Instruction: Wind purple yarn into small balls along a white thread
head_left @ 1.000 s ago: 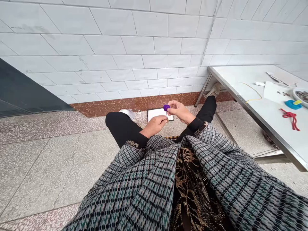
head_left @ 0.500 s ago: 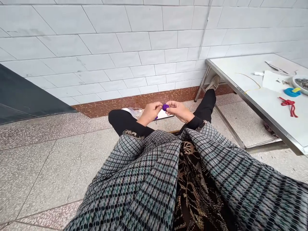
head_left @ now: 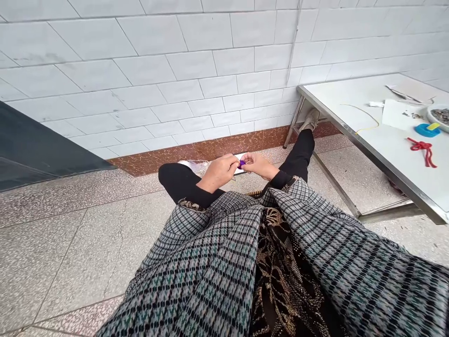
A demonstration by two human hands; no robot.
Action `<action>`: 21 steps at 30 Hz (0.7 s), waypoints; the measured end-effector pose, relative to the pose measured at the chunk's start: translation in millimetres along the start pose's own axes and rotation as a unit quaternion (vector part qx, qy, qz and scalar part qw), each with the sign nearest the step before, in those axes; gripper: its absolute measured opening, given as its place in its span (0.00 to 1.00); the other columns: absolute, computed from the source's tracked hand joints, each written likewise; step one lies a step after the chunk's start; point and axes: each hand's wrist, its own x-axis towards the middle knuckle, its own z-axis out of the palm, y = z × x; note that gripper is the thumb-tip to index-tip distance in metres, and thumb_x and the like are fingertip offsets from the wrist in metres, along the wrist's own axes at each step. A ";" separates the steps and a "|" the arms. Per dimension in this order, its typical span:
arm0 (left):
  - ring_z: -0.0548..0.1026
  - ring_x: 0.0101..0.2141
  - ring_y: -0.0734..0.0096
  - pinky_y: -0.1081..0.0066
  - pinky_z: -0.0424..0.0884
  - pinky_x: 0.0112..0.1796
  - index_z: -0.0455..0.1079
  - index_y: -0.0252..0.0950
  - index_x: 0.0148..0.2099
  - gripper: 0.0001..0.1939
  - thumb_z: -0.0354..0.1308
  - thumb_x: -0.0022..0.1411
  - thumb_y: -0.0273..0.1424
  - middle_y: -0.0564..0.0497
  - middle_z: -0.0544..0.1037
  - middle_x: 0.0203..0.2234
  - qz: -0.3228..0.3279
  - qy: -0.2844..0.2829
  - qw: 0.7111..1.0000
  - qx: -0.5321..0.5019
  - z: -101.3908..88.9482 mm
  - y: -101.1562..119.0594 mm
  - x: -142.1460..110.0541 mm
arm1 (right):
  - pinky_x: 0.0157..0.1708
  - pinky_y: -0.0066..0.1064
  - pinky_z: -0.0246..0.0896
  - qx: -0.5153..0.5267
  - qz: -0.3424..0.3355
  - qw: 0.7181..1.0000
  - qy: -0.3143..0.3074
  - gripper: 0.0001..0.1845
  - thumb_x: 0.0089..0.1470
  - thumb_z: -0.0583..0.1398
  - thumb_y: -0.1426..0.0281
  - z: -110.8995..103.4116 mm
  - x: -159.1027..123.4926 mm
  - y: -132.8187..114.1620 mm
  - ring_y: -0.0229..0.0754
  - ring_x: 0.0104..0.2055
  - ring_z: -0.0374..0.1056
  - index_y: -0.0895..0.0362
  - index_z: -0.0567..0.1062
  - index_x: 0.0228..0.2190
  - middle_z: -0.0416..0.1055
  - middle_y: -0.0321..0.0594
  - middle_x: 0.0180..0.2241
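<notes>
A small purple piece point(head_left: 242, 163) sits pinched between both of my hands above my knees. My left hand point(head_left: 220, 171) closes its fingertips on the piece from the left. My right hand point(head_left: 257, 164) pinches it from the right, so most of the piece is hidden. Behind the hands a flat white pad with a dark rim point(head_left: 239, 169) lies on the floor, mostly covered. I sit in black trousers and a checked coat, legs stretched toward the tiled wall.
A steel table point(head_left: 379, 150) stands at my right, bearing a red cord point(head_left: 423, 150), a yellow thread point(head_left: 366, 117), a blue and yellow roll point(head_left: 427, 129), white paper and a bowl. A white shoe point(head_left: 192, 164) lies on the floor by my left knee.
My left hand rose from below to meet the right at the purple piece. Both hands now close more tightly round it, hiding most of it.
</notes>
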 end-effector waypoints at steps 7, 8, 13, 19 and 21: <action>0.72 0.33 0.65 0.68 0.66 0.38 0.70 0.36 0.31 0.10 0.52 0.64 0.30 0.49 0.74 0.28 -0.060 0.037 0.995 -0.074 11.0 -21.3 6.7 | 0.26 0.22 0.66 0.088 0.035 0.991 -0.094 0.12 0.43 0.68 0.80 3.5 -7.9 -6.1 0.31 0.26 0.67 0.59 0.75 0.32 0.73 0.33 0.27; 0.72 0.32 0.66 0.68 0.65 0.37 0.70 0.36 0.32 0.09 0.52 0.64 0.30 0.50 0.74 0.28 -0.077 0.035 0.993 -0.088 15.2 -22.7 5.8 | 0.28 0.22 0.68 0.108 0.043 0.988 -0.098 0.13 0.43 0.68 0.81 3.1 -8.0 -6.9 0.31 0.27 0.68 0.59 0.75 0.33 0.74 0.33 0.27; 0.70 0.29 0.67 0.70 0.64 0.34 0.72 0.35 0.33 0.12 0.52 0.67 0.33 0.52 0.74 0.25 -0.119 -0.009 0.987 -0.107 33.0 -20.8 -1.1 | 0.32 0.24 0.69 0.140 0.030 0.989 -0.038 0.11 0.48 0.68 0.80 -1.1 -2.6 -11.4 0.32 0.27 0.70 0.60 0.74 0.34 0.73 0.35 0.26; 0.72 0.32 0.65 0.68 0.66 0.37 0.71 0.36 0.32 0.12 0.51 0.67 0.32 0.49 0.76 0.29 0.007 -0.092 0.994 -0.058 30.8 -7.4 -3.5 | 0.25 0.23 0.62 0.057 -0.009 0.998 0.034 0.12 0.48 0.68 0.78 -8.1 8.4 -6.4 0.31 0.23 0.64 0.57 0.70 0.31 0.70 0.31 0.24; 0.73 0.34 0.64 0.67 0.67 0.38 0.72 0.36 0.34 0.13 0.50 0.69 0.32 0.48 0.76 0.31 0.022 -0.077 0.996 -0.029 22.6 -5.1 -2.6 | 0.23 0.22 0.60 0.036 -0.006 0.998 0.042 0.13 0.47 0.68 0.79 -9.1 9.0 -1.9 0.30 0.22 0.62 0.57 0.69 0.31 0.69 0.30 0.24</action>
